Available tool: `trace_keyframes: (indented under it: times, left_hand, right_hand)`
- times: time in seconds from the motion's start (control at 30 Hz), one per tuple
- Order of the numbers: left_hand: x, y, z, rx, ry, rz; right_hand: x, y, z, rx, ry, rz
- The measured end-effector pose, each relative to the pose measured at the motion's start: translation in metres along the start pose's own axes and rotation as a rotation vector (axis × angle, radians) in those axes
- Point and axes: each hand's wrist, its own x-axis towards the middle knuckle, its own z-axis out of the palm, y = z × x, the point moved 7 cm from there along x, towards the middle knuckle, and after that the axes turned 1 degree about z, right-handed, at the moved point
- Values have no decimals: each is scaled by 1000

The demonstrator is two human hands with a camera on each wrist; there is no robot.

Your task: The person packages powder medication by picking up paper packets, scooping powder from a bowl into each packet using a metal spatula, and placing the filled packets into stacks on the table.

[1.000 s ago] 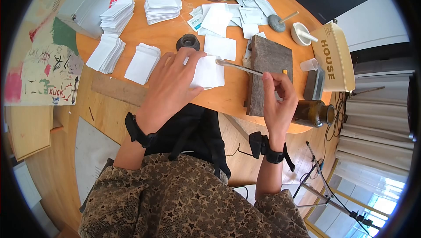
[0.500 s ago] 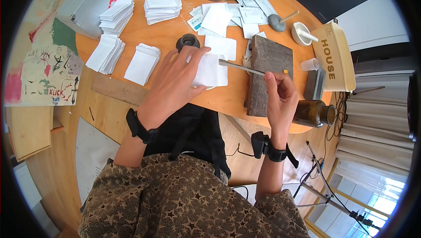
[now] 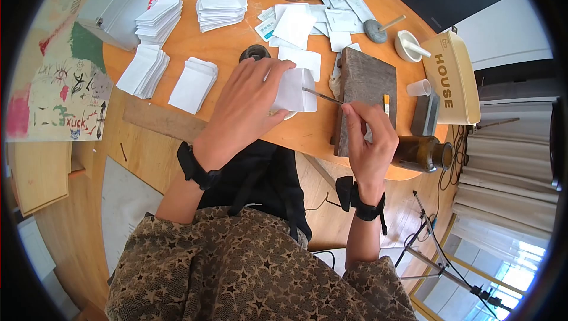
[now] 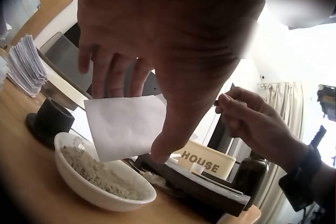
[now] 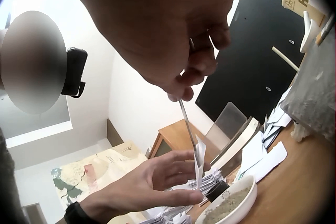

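My left hand (image 3: 239,108) holds a small white paper envelope (image 3: 303,93) between thumb and fingers. Its mouth faces the right hand. Pinched in my right hand's thumb and fingertips (image 3: 374,137) is a slim metal spoon (image 3: 322,95), reaching leftward to the envelope. In the right wrist view the shaft (image 5: 187,124) runs down to the envelope's upper edge, its tip hidden there. Below the envelope, the left wrist view shows a white bowl (image 4: 94,195) of crumbly greyish material (image 4: 97,171). From the head, the left hand and envelope cover most of that bowl.
Stacked white envelopes (image 3: 192,87) stand left and behind. A dark round pot (image 3: 253,52) sits beyond the left hand. Rightward are a dark wooden board (image 3: 370,81), a brown glass bottle (image 3: 414,153), a mortar (image 3: 405,49) and a cream HOUSE box (image 3: 458,75). Flat sachets (image 3: 342,20) lie at the back.
The left hand has moved slightly right and the envelope has tilted to face the spoon. The right hand has shifted left, and the spoon's tip has gone from showing to hidden at the envelope.
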Motion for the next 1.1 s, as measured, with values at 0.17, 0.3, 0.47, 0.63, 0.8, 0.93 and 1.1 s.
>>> trace_keyframes:
  times: [0.17, 0.3, 0.47, 0.63, 0.8, 0.93, 1.1]
  left_hand:
    - [-1, -1, 0, 5, 22, 8]
    - [0, -2, -1, 8, 29, 9]
    - [-6, -5, -4, 42, 43, -12]
    - [-16, -20, -15, 150, 40, -164]
    - [-35, -53, -40, 275, 24, -343]
    - [-56, -76, -57, 430, 10, -511]
    - [-71, -92, -55, 484, -79, -607]
  right_hand:
    - [0, -7, -4, -76, 52, -81]
    - [0, -3, -7, -44, 68, -66]
    - [-2, 10, -13, 94, 119, 120]
    - [-3, 18, -18, 188, 165, 240]
    - [-4, 22, -16, 206, 146, 274]
    - [-6, 24, -9, 161, 88, 292]
    - [-5, 22, -4, 143, 44, 306]
